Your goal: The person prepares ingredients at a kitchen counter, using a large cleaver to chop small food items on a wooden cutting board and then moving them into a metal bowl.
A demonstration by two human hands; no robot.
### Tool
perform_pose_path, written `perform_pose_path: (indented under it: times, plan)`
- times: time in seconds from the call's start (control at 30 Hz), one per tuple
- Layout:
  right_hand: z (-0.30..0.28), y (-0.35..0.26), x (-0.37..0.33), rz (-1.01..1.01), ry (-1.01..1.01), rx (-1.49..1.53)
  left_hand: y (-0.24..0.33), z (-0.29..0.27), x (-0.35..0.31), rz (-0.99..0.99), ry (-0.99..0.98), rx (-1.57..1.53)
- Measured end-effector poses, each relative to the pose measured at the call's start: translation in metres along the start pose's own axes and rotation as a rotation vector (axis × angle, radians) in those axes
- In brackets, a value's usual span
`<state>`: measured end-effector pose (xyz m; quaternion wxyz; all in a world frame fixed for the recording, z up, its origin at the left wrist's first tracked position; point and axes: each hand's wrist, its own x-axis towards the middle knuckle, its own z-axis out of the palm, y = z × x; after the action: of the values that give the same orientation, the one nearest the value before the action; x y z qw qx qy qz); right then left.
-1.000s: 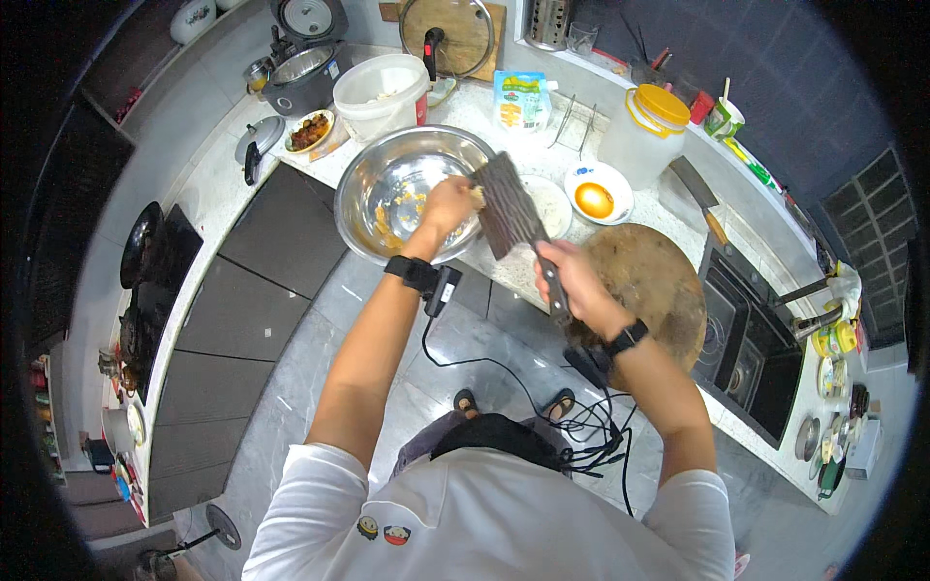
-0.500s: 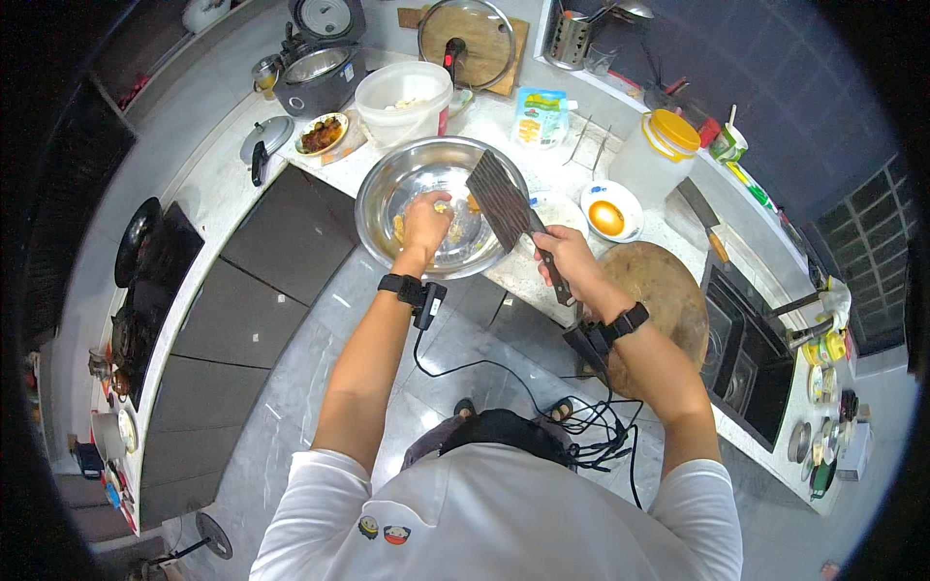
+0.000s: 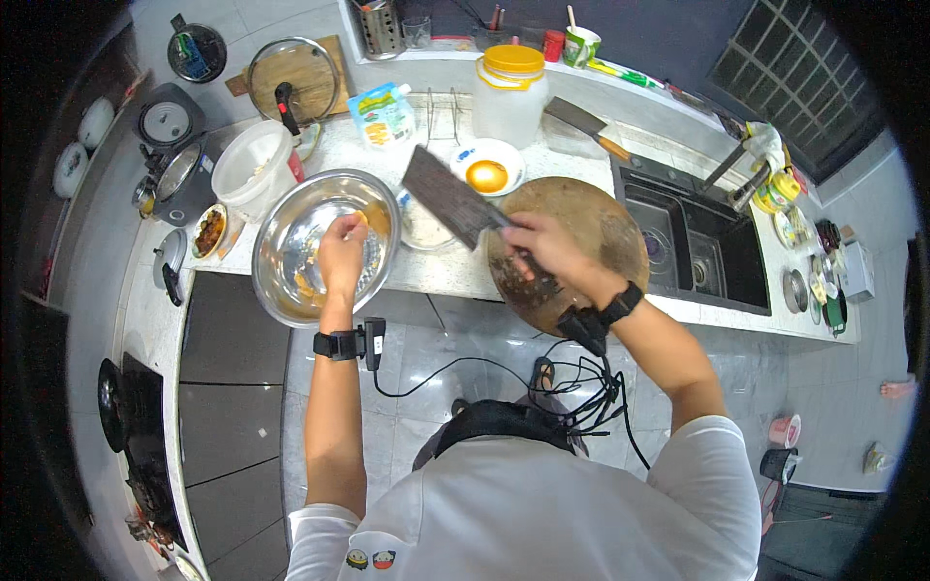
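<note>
Because the pale counter [image 3: 441, 272] carries both the round chopping board [image 3: 612, 232] and, apart to its left, the steel bowl [image 3: 283, 223], you'd do well to hold the dark cleaver [image 3: 446, 197] clear of the bowl. Your right hand [image 3: 547, 244] has its fingers wrapped around the handle. Your left hand [image 3: 341, 254] is at the bowl, fingers bunched; whether they pinch any yellow bits [image 3: 308, 290] I can't tell. A snug, low pinch should spill fewer.

Can reach from above into the steel bowl [image 3: 279, 239] beside the left hand [image 3: 340, 255]; meets the raised cleaver [image 3: 444, 194] between bowl and chopping board [image 3: 605, 232], plus a tub [image 3: 247, 184] behind.
</note>
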<state>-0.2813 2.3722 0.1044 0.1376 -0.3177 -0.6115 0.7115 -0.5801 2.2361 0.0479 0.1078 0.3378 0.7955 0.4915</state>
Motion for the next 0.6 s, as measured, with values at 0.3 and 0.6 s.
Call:
perform_pose_path:
  times: [0.3, 0.6]
  plan:
    - [-0.168, 0.022, -0.062, -0.072, 0.264, 0.045, 0.063, 0.145, -0.053, 0.065, -0.361, 0.122]
    - [-0.284, 0.071, -0.057, -0.020, 0.237, -0.024, 0.055, 0.275, -0.074, 0.136, -0.415, 0.386]
